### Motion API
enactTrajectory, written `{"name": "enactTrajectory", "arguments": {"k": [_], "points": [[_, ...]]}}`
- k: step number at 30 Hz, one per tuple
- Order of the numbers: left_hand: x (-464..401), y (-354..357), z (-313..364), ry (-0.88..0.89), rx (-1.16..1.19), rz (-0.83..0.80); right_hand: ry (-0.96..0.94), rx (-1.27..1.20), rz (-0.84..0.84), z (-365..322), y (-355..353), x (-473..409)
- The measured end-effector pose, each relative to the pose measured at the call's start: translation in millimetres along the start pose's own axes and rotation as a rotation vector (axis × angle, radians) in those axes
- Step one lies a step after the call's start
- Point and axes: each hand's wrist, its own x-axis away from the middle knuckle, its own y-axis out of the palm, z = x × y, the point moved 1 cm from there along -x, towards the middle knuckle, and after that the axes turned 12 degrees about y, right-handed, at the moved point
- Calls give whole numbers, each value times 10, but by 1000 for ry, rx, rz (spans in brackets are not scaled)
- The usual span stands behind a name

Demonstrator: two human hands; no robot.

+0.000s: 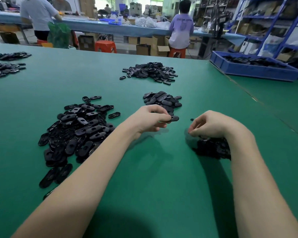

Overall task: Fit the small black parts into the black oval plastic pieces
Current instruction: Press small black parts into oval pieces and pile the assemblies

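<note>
left hand [149,120] pinching an oval piece [173,118] just off the green table [162,169] | right hand [212,125] curled over the small-parts pile [212,148], can't tell if it's holding one | big oval pile [76,131] sits left

Right hand [212,124] hides part of small-parts pile [213,148]; fingertip contents too small to tell. Left-edge piles [2,69] cut off.
</note>
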Motion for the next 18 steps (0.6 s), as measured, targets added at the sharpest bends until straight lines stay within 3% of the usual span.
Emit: {"name": "enactTrajectory", "arguments": {"k": [7,11,18], "points": [[-28,35,-132,-40,77,64,118,230,-96,-43,-25,110],[-25,36,-167,-31,156,72,186,261,-94,-38,24,94],[-47,38,-199,-49,256,101,133,233,-59,-49,37,83]]}}
